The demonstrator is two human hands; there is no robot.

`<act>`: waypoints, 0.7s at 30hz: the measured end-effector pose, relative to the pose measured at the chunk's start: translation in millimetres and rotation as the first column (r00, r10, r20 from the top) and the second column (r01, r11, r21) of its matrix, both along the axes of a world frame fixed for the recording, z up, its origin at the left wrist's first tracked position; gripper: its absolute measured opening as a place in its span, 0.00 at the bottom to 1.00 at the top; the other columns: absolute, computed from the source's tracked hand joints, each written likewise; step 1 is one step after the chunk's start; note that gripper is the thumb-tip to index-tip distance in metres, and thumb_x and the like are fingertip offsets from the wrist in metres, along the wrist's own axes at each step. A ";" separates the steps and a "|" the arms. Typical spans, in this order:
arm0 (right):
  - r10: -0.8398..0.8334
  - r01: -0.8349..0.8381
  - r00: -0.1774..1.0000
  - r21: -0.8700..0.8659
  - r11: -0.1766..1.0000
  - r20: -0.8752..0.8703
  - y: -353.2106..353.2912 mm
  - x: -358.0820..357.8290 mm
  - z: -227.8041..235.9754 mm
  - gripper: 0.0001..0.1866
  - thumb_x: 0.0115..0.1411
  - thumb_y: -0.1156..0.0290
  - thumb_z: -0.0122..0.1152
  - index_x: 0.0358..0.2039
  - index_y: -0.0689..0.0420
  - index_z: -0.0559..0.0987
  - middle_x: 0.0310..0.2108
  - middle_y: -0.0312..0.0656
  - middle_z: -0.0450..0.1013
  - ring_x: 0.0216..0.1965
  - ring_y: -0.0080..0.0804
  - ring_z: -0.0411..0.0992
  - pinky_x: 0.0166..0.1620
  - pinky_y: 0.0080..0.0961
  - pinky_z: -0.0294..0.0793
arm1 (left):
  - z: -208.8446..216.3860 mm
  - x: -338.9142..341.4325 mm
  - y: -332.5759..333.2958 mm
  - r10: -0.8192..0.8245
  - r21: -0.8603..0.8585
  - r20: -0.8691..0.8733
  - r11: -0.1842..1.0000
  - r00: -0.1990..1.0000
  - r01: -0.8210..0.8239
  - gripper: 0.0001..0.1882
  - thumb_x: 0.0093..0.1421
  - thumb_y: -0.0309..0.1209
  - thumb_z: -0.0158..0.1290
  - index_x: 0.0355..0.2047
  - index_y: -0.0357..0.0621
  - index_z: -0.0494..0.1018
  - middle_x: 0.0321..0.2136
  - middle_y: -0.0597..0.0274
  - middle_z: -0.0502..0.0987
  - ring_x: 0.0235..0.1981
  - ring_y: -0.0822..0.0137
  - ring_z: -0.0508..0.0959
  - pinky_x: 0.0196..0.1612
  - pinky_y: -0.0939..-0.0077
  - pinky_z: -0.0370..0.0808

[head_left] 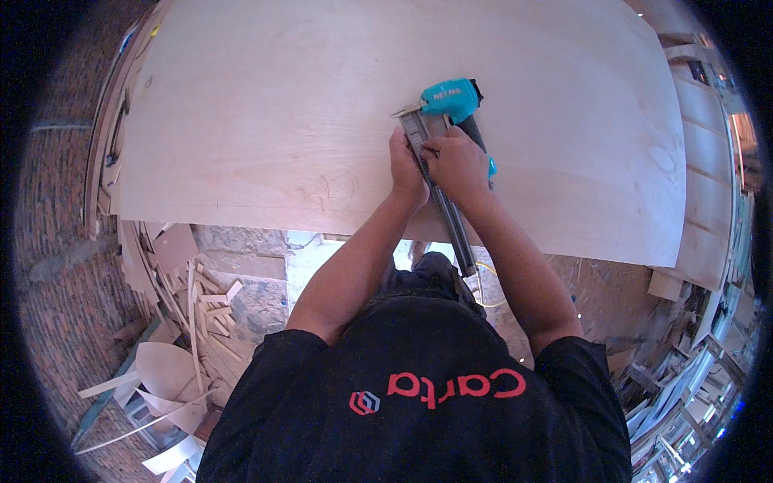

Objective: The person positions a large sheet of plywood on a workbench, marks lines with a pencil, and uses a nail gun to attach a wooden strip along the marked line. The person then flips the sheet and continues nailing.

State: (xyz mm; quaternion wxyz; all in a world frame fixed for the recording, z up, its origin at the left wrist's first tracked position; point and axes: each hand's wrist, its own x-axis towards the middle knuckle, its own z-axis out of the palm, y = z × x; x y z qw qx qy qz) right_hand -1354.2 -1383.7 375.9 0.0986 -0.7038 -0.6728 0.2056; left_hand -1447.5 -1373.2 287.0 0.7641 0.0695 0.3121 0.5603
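Observation:
A teal and black nail gun [451, 98] lies tilted over the pale plywood sheet [266, 121], its metal nose pointing left. Its long dark magazine [452, 221] slants down toward my body, past the near edge of the sheet. From the left side, my left hand [408, 171] is closed against the magazine near the nose, with its thumb up along it. My right hand [457, 163] has curled fingers pressed on the magazine's upper part, just in front of the black handle [470, 131]. Whether any nails sit in the magazine is too small to tell.
Wood offcuts [213, 310] and curved scraps [171, 366] lie heaped at the lower left beside a brick wall [60, 225]. More wooden panels [704, 153] stand on the right. A thin yellow hose [489, 304] hangs below the sheet's near edge.

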 end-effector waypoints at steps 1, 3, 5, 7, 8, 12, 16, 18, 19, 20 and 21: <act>0.056 -0.058 0.998 0.042 0.997 0.036 -3.6 2.2 -1.8 0.16 0.59 0.64 0.70 0.48 0.48 0.87 0.42 0.43 0.79 0.43 0.45 0.81 0.45 0.43 0.81 | -0.2 0.2 1.4 0.011 -0.013 0.008 1.000 1.000 -0.011 0.36 0.74 0.57 0.31 0.58 0.40 0.74 0.52 0.49 0.82 0.54 0.51 0.80 0.65 0.53 0.71; 0.163 -0.165 0.986 0.066 0.984 0.042 -12.4 7.8 -0.2 0.19 0.59 0.66 0.69 0.52 0.48 0.86 0.43 0.43 0.76 0.42 0.45 0.81 0.44 0.43 0.81 | 0.3 -0.4 0.7 -0.012 0.009 0.032 1.000 0.999 0.012 0.36 0.74 0.56 0.31 0.59 0.39 0.73 0.52 0.48 0.81 0.55 0.50 0.81 0.65 0.52 0.72; 0.219 -0.221 0.975 0.092 0.971 0.038 -15.2 10.9 -1.4 0.20 0.59 0.68 0.69 0.53 0.48 0.85 0.44 0.44 0.75 0.42 0.45 0.81 0.44 0.43 0.81 | 1.8 0.3 -0.2 -0.023 0.030 0.032 0.999 0.999 0.022 0.36 0.74 0.56 0.30 0.60 0.39 0.73 0.53 0.47 0.81 0.54 0.49 0.81 0.65 0.51 0.72; 0.227 -0.227 0.974 0.128 0.965 0.019 -15.5 13.4 -5.9 0.21 0.59 0.70 0.68 0.54 0.49 0.85 0.45 0.45 0.75 0.43 0.46 0.81 0.45 0.43 0.81 | 2.0 1.5 0.2 -0.020 0.052 0.006 0.998 1.000 0.020 0.35 0.74 0.55 0.30 0.59 0.39 0.73 0.52 0.46 0.81 0.53 0.49 0.81 0.64 0.52 0.73; 0.227 -0.228 0.974 0.130 0.965 0.022 -15.2 14.7 -7.0 0.21 0.59 0.70 0.68 0.54 0.49 0.85 0.45 0.45 0.75 0.43 0.46 0.80 0.45 0.43 0.81 | 2.0 2.1 0.2 -0.024 0.056 0.009 0.998 1.000 0.024 0.34 0.74 0.54 0.31 0.58 0.39 0.74 0.51 0.47 0.82 0.53 0.50 0.82 0.63 0.52 0.74; 0.237 -0.236 0.972 0.120 0.964 0.009 -12.4 12.5 -6.2 0.21 0.59 0.71 0.67 0.54 0.50 0.84 0.45 0.46 0.75 0.44 0.47 0.80 0.47 0.43 0.81 | -15.9 -1.4 2.2 0.004 -0.023 -0.066 1.000 0.998 -0.005 0.26 0.74 0.47 0.36 0.52 0.41 0.75 0.46 0.50 0.82 0.48 0.53 0.82 0.58 0.54 0.76; 0.234 -0.227 0.970 0.099 0.969 -0.064 -11.5 13.1 -1.9 0.22 0.58 0.73 0.65 0.55 0.51 0.84 0.46 0.48 0.75 0.45 0.49 0.80 0.49 0.44 0.80 | -29.6 -10.7 -0.4 -0.018 0.010 -0.408 1.000 0.913 0.025 0.18 0.75 0.40 0.40 0.47 0.42 0.76 0.41 0.53 0.82 0.41 0.57 0.81 0.50 0.56 0.76; 0.205 -0.201 0.977 0.065 0.977 -0.061 -10.6 18.4 -4.5 0.22 0.58 0.74 0.63 0.55 0.51 0.84 0.47 0.50 0.75 0.47 0.51 0.79 0.49 0.45 0.80 | -9.4 1.6 -4.7 0.015 0.036 -0.559 0.999 0.829 0.007 0.15 0.74 0.39 0.43 0.42 0.41 0.74 0.39 0.54 0.80 0.40 0.61 0.80 0.47 0.61 0.76; 0.196 -0.193 0.979 0.049 0.980 -0.065 -10.2 19.6 -5.4 0.22 0.58 0.74 0.62 0.55 0.52 0.84 0.47 0.51 0.75 0.48 0.52 0.79 0.50 0.45 0.80 | 2.5 4.3 -6.8 0.038 0.053 -0.632 0.999 0.774 -0.006 0.14 0.74 0.38 0.44 0.40 0.41 0.74 0.38 0.55 0.79 0.39 0.63 0.80 0.45 0.64 0.77; 0.187 -0.180 0.977 0.071 0.981 -0.106 -10.0 21.8 -8.1 0.23 0.57 0.75 0.62 0.55 0.52 0.84 0.47 0.52 0.75 0.48 0.52 0.79 0.50 0.46 0.80 | 8.2 4.2 -6.7 0.026 0.065 -0.660 0.998 0.751 0.022 0.14 0.74 0.37 0.43 0.40 0.40 0.73 0.38 0.54 0.79 0.38 0.63 0.80 0.44 0.64 0.78; 0.188 -0.176 0.971 0.094 0.980 -0.148 -8.9 21.2 -7.9 0.24 0.57 0.76 0.61 0.55 0.52 0.84 0.48 0.52 0.74 0.48 0.52 0.78 0.50 0.46 0.80 | 11.2 0.1 -6.0 0.022 0.076 -0.688 0.996 0.726 0.042 0.14 0.75 0.37 0.43 0.40 0.40 0.73 0.37 0.54 0.79 0.37 0.62 0.81 0.43 0.64 0.79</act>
